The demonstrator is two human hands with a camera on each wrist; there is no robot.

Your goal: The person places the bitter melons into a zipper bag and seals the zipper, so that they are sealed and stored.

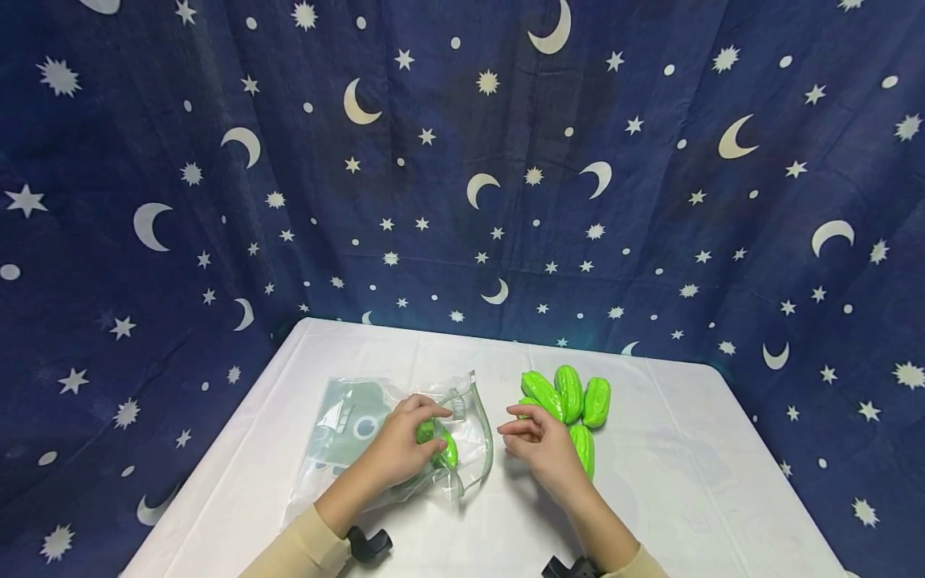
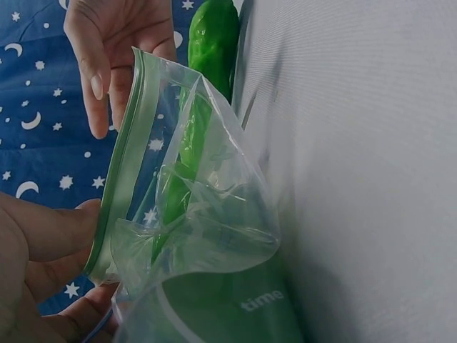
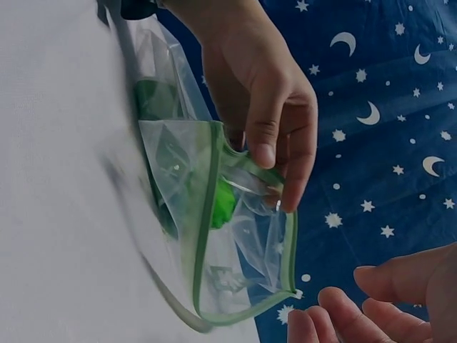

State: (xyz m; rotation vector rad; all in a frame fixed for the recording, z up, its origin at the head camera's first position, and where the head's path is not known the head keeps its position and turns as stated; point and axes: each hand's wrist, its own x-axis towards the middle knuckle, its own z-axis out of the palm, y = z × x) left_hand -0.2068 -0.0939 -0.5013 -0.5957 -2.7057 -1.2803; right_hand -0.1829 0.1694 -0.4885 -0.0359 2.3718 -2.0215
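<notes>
A clear zip bag (image 1: 473, 449) with a green zip edge and a printed panel lies on the table, its mouth facing right. My left hand (image 1: 401, 441) pinches the rim at that mouth, thumb and fingers on the plastic (image 3: 250, 107). Inside the bag shows a bright green, glossy, ridged vegetable (image 1: 450, 451), partly hidden by the hand. To the right of the bag hovers my right hand (image 1: 545, 449), fingers loosely bent and holding nothing. Several more green ridged vegetables (image 1: 569, 393) lie in a cluster beside and beyond it, one partly covered by the hand.
A white cloth covers the table (image 1: 672, 482). Dark blue curtains (image 1: 506, 201) with moons and stars hang behind it and along both sides. Black wrist mounts (image 1: 370, 546) sit on both forearms.
</notes>
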